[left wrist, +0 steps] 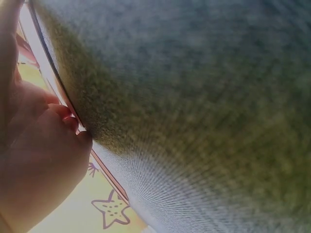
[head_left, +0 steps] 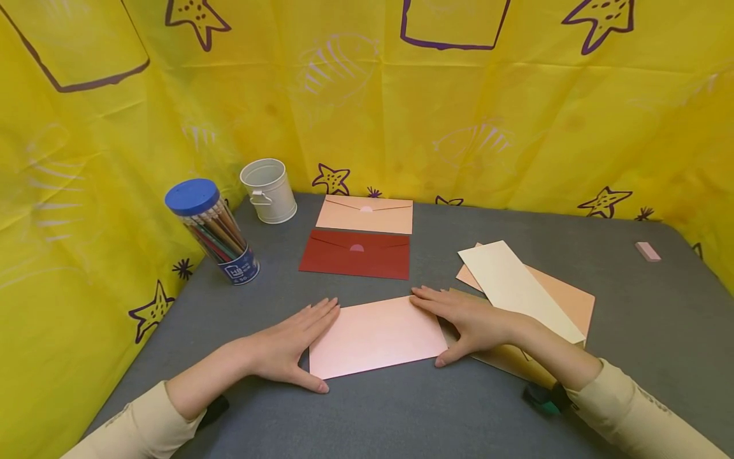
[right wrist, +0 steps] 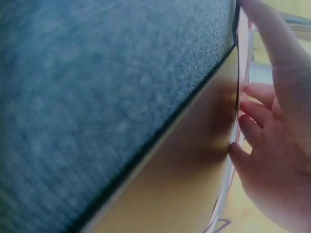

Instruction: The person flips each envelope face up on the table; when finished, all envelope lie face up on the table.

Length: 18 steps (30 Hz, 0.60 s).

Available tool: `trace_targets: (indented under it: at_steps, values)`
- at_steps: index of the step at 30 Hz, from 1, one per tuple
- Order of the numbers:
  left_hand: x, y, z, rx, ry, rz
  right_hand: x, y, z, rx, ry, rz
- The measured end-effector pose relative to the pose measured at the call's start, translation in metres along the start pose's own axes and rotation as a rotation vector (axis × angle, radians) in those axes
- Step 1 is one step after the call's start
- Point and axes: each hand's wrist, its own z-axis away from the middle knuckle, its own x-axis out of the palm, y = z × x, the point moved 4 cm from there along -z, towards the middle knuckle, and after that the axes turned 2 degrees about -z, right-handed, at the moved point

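Note:
A pale pink envelope (head_left: 375,338) lies flat on the dark grey table in front of the person, its plain side up. At its left end rests the left hand (head_left: 292,344), fingers extended along the edge and thumb near the lower corner. The right hand (head_left: 473,319) is at the opposite end, with fingertips on the upper corner and thumb at the lower one. Beneath the right hand and forearm lies a gold envelope (head_left: 504,362), partly hidden; its shiny surface (right wrist: 180,160) fills the lower part of the right wrist view.
Cream (head_left: 518,287) and peach (head_left: 568,296) envelopes overlap at the right. Behind the pink one lie a red envelope (head_left: 355,258) and another peach envelope (head_left: 367,220). A blue-lidded pencil tub (head_left: 215,236) and white bucket (head_left: 271,194) stand back left; a pink eraser (head_left: 648,251) lies far right.

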Motion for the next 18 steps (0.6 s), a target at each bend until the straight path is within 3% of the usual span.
trace_targets:
  at_steps: [18]
  values:
    - [-0.0048, -0.0024, 0.0008, -0.022, 0.004, 0.025, -0.0014, -0.0012, 0.0001, 0.020, -0.009, 0.047]
